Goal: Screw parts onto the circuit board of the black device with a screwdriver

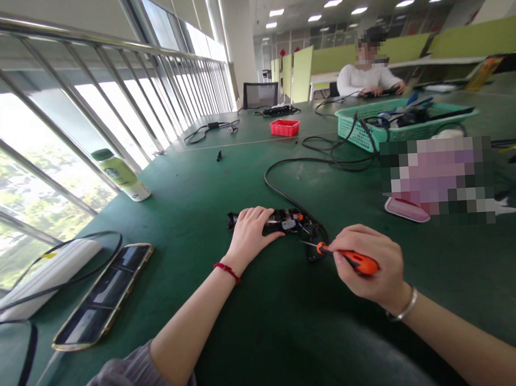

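Note:
My left hand (254, 231) grips an opened black electrical device (290, 221), fingers over its far side and thumb along the near side. Coloured wires and a grey part show inside its uncovered right end, and a black cord (284, 194) runs from there. In my right hand (369, 265) is an orange and black screwdriver (362, 262), its thin shaft pointing left toward the device. Whether the tip touches anything I cannot tell. Just below the wires lies a small black piece (314, 252), partly behind the screwdriver.
A phone (105, 298), a white strip-like box (48, 275) with cables and a bottle (121, 175) stand left. Further back are a red tray (285, 128), a small black part (219, 156) and a green basket (354, 130) of parts. A person (367, 78) sits across the table.

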Demonstrator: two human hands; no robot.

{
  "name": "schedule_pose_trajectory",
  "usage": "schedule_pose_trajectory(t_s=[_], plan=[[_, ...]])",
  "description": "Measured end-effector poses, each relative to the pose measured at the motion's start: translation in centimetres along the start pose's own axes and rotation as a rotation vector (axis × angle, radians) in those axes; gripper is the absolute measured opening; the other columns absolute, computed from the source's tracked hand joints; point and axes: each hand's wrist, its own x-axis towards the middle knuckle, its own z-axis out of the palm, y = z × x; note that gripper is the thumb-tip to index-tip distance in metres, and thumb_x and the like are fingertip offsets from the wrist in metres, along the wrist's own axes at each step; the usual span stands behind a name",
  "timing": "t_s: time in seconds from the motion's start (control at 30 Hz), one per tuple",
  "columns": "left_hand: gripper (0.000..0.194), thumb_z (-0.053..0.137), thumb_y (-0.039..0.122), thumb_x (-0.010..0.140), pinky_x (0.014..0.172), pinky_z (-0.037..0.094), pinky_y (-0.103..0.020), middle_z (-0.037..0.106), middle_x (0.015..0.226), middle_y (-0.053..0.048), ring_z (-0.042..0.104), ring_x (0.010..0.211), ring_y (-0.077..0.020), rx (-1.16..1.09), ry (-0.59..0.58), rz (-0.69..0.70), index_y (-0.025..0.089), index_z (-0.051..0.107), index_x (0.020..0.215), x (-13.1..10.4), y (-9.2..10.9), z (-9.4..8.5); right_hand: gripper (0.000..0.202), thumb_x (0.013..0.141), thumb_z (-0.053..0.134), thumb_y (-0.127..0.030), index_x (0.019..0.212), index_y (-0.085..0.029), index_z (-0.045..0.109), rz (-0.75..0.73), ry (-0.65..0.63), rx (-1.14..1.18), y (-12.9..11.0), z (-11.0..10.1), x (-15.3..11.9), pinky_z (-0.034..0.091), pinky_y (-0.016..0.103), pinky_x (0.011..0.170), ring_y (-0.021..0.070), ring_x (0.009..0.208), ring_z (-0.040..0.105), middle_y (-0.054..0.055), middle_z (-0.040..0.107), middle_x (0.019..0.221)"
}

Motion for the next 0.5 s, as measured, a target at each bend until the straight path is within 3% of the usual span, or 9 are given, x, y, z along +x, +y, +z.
schedule_pose_trajectory(t_s=[0.5], plan=[[0.048,0.063,0.048,0.076,0.092,0.038,-0.039,0.06,0.104,-0.006,0.053,0.099,-0.0231,0.009,-0.008,0.0,0.018,0.054,0.111,0.02,-0.05,-0.05,0.012,0.074,0.055,-0.012,0.082,-0.02,0.058,0.001,0.003,-0.015,0.06,0.23,-0.19,0.05,0.028,0.055,0.0144,0.057,0.06,0.0,0.062,0.063]])
